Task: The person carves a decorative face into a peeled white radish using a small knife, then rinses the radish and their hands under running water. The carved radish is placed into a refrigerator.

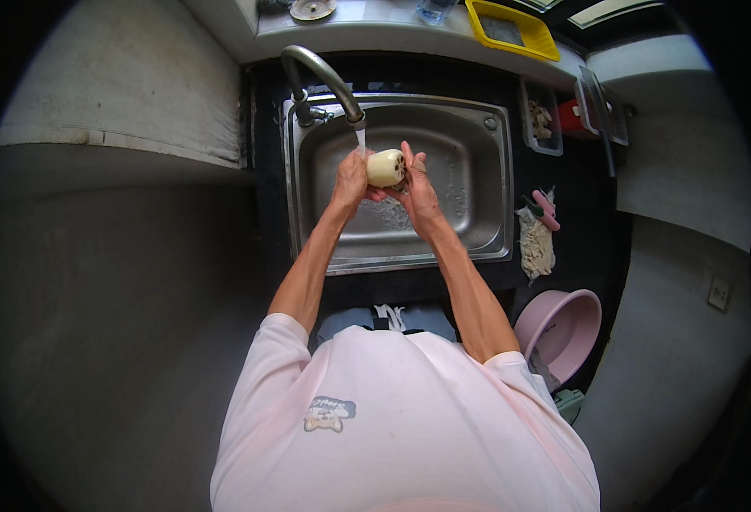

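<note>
A pale, peeled piece of lotus root point(385, 168) with holes in its cut end lies across between my hands, over the stainless-steel sink point(481, 237). My left hand point(352, 179) grips its left end, close beside the water stream point(361, 141) from the curved faucet point(324, 67). At the holed end is my right hand point(421, 198), fingers stretched up along the cut face and thumb reaching underneath. Whether this hand grips the root or only touches it is unclear. Water splashes on the basin floor below.
Right of the sink lie a crumpled off-white cloth point(535, 246) and a pink-handled tool point(546, 210). Behind them stands a clear plastic container point(545, 144) with pieces inside. A pink basin point(570, 333) leans near my right elbow. A yellow tray point(542, 43) sits on the ledge.
</note>
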A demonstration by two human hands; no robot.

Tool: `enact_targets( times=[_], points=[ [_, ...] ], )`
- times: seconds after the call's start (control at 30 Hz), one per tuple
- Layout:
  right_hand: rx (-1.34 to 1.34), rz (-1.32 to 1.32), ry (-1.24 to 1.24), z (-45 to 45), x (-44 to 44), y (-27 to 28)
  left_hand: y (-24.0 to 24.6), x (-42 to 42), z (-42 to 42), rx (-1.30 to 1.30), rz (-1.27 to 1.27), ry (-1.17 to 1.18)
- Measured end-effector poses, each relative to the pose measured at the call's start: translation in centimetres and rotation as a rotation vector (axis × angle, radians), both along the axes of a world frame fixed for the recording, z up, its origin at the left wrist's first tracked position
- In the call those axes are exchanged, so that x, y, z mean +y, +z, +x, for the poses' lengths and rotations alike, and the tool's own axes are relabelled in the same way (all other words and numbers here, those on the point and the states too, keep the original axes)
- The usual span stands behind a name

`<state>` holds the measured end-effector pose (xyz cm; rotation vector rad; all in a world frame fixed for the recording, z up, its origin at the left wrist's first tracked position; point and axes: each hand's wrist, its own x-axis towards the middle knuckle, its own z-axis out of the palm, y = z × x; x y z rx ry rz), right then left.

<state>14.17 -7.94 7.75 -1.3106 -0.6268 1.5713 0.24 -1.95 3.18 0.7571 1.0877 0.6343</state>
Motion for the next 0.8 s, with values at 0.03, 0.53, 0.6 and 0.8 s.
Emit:
enact_targets(
  times=[0.03,0.53,0.6,0.8],
  points=[
    [0.025,0.001,0.000,-0.2,0.1,0.1,0.2,-0.2,0.2,-0.001,0.014,0.022],
    [0.083,0.024,0.183,-1.3,-0.5,0.7,-0.6,1.2,-0.8,-0.126,-0.096,0.033],
    [0.096,0.013,0.183,-1.3,-0.7,0.6,-1.3,1.3,-0.8,-0.210,-0.143,0.073],
    [0.121,-0.010,0.089,-0.6,-1.2,-0.1,-3.0,1.7,-0.7,-0.427,-0.157,0.107]
  ],
)
